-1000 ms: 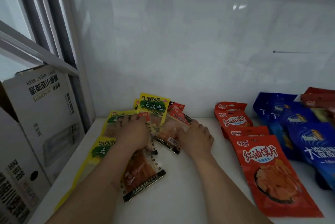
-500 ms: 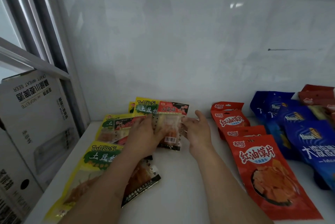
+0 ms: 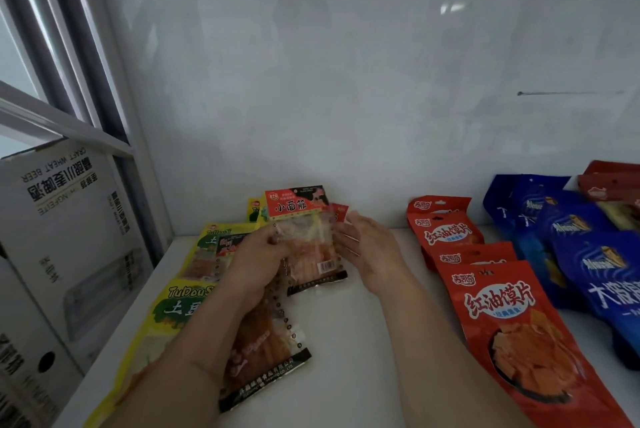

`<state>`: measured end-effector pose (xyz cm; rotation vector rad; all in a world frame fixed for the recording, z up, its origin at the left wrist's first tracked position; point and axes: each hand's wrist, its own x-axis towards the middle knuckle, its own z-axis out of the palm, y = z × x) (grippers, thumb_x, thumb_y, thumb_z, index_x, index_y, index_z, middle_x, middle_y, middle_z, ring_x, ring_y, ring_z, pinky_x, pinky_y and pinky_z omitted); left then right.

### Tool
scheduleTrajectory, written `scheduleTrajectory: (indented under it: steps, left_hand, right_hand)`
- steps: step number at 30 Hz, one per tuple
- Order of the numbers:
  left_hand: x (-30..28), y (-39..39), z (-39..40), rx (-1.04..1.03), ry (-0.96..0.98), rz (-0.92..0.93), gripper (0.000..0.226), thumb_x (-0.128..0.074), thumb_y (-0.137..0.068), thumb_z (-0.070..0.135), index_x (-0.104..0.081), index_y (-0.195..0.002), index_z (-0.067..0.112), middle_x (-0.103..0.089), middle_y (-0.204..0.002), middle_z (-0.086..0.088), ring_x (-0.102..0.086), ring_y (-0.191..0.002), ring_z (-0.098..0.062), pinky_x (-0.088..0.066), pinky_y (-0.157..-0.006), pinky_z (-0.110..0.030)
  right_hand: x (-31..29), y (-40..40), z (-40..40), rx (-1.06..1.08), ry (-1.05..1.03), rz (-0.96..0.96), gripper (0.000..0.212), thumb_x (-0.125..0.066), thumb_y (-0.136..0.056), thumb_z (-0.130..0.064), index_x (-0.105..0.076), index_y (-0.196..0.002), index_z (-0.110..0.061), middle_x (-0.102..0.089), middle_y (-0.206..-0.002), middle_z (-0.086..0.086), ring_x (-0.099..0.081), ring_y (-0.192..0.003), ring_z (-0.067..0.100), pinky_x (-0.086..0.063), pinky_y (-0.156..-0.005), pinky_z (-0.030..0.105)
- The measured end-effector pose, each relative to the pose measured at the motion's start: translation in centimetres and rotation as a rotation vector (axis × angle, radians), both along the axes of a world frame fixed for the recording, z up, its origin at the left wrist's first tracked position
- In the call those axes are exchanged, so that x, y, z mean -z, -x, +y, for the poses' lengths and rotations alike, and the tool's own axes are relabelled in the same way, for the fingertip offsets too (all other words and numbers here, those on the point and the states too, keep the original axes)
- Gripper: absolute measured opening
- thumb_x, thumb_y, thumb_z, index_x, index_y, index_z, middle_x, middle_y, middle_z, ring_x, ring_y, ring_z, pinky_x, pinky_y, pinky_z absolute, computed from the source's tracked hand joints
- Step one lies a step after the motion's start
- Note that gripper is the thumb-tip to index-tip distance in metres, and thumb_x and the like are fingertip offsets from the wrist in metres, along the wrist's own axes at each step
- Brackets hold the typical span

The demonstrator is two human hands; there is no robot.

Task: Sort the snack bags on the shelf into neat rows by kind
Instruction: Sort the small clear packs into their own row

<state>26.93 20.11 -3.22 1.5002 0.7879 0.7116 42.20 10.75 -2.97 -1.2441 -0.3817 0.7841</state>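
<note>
1. A white cardboard box [image 3: 65,237] printed with upside-down text stands left of the shelf [image 3: 353,341], outside its edge.
2. Yellow snack bags [image 3: 162,316] lie along the shelf's left side, one behind another.
3. A clear bag with a black bottom band [image 3: 266,355] lies flat on the shelf under the left forearm, partly overlapping the yellow bags.
4. The left hand [image 3: 256,261] has a closed grip on the left edge of a clear bag with a red header [image 3: 304,237], lifted above the shelf near its back wall.
5. The right hand [image 3: 367,247] sits at that bag's right edge, grip open, fingers straight.
6. Red snack bags [image 3: 512,316] form a row further right on the shelf.
7. Blue snack bags [image 3: 588,254] fill the shelf's right end.
</note>
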Motion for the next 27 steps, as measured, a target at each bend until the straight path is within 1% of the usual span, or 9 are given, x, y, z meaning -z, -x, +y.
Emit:
scheduleTrajectory:
  steps: [3, 5, 8, 11, 14, 16, 19, 22, 27]
  left_hand:
    - [0.3, 0.3, 0.6, 0.007, 0.091, 0.025, 0.013, -0.065, -0.094, 0.008, -0.072, -0.105, 0.005, -0.077, -0.104, -0.012, -0.072, -0.101, -0.034, -0.054, -0.095, -0.058]
    - [0.4, 0.5, 0.9, 0.018, 0.116, 0.038, 0.015, -0.062, -0.096, 0.008, -0.072, -0.106, 0.003, -0.077, -0.105, -0.011, -0.071, -0.103, -0.033, -0.052, -0.099, -0.056]
    - [0.4, 0.7, 1.0, 0.001, 0.170, 0.014, 0.017, -0.055, -0.099, 0.004, -0.071, -0.106, 0.002, -0.077, -0.104, -0.013, -0.072, -0.102, -0.033, -0.056, -0.092, -0.047]
    - [0.3, 0.7, 0.9, -0.019, 0.180, -0.002, 0.020, -0.051, -0.101, 0.003, -0.071, -0.107, 0.004, -0.077, -0.104, -0.012, -0.072, -0.099, -0.030, -0.058, -0.086, -0.043]
    - [0.4, 0.8, 0.9, -0.029, 0.173, -0.023, 0.022, -0.051, -0.101, 0.004, -0.071, -0.109, 0.007, -0.077, -0.104, -0.010, -0.072, -0.100, -0.029, -0.057, -0.087, -0.043]
    - [0.3, 0.9, 0.8, -0.026, 0.171, -0.042, 0.021, -0.051, -0.101, 0.005, -0.071, -0.109, 0.009, -0.077, -0.105, -0.009, -0.072, -0.101, -0.027, -0.057, -0.089, -0.044]
    - [0.2, 1.0, 0.7, -0.021, 0.170, -0.069, 0.019, -0.054, -0.101, 0.007, -0.071, -0.108, 0.010, -0.078, -0.105, -0.008, -0.073, -0.101, -0.027, -0.056, -0.091, -0.044]
    - [0.1, 0.9, 0.6, -0.028, 0.150, -0.081, 0.017, -0.055, -0.101, 0.011, -0.071, -0.109, 0.011, -0.078, -0.104, -0.007, -0.073, -0.097, -0.025, -0.057, -0.082, -0.039]
    - [0.0, 1.2, 0.7, -0.105, 0.101, -0.077, 0.016, -0.055, -0.102, 0.012, -0.070, -0.107, 0.014, -0.077, -0.104, -0.005, -0.074, -0.095, -0.023, -0.059, -0.081, -0.039]
  right_hand:
    - [0.0, -0.1, 0.5, 0.078, 0.336, -0.449, 0.040, -0.043, -0.105, -0.041, -0.060, -0.091, -0.008, -0.060, -0.088, 0.004, -0.055, -0.081, 0.015, -0.042, -0.079, 0.031]
    - [0.0, -0.1, 1.2, 0.027, 0.471, -0.578, 0.055, -0.036, -0.104, -0.049, -0.062, -0.103, -0.001, -0.062, -0.099, 0.008, -0.059, -0.097, 0.024, -0.039, -0.080, 0.030]
    - [-0.2, -0.2, 2.5, -0.014, 0.496, -0.490, 0.062, -0.040, -0.101, -0.054, -0.060, -0.119, 0.001, -0.060, -0.102, 0.010, -0.057, -0.094, 0.027, -0.040, -0.074, 0.029]
    - [-0.4, -0.3, 3.2, 0.001, 0.413, -0.313, 0.039, -0.051, -0.100, -0.044, -0.059, -0.101, -0.006, -0.055, -0.078, 0.005, -0.054, -0.075, 0.022, -0.043, -0.067, 0.030]
    - [-0.8, -0.2, 3.0, -0.005, 0.361, -0.216, 0.020, -0.059, -0.097, -0.024, -0.060, -0.082, -0.011, -0.059, -0.073, 0.005, -0.053, -0.059, 0.016, -0.041, -0.055, 0.027]
    - [-0.7, -0.3, 3.2, -0.017, 0.346, -0.185, 0.016, -0.065, -0.093, -0.020, -0.064, -0.081, -0.010, -0.067, -0.078, 0.008, -0.061, -0.063, 0.020, -0.046, -0.054, 0.027]
    - [-0.7, -0.1, 3.2, -0.048, 0.295, -0.117, 0.022, -0.072, -0.091, -0.025, -0.072, -0.096, -0.003, -0.076, -0.090, 0.013, -0.074, -0.080, 0.029, -0.061, -0.070, 0.038]
    - [-0.5, -0.2, 2.8, -0.085, 0.262, -0.145, 0.013, -0.061, -0.098, -0.015, -0.069, -0.088, -0.012, -0.074, -0.086, 0.007, -0.070, -0.070, 0.018, -0.054, -0.059, 0.026]
    - [-0.3, -1.2, 1.6, 0.069, 0.222, -0.291, 0.019, -0.050, -0.104, -0.023, -0.065, -0.100, -0.013, -0.071, -0.099, 0.006, -0.065, -0.081, 0.016, -0.047, -0.060, 0.022]
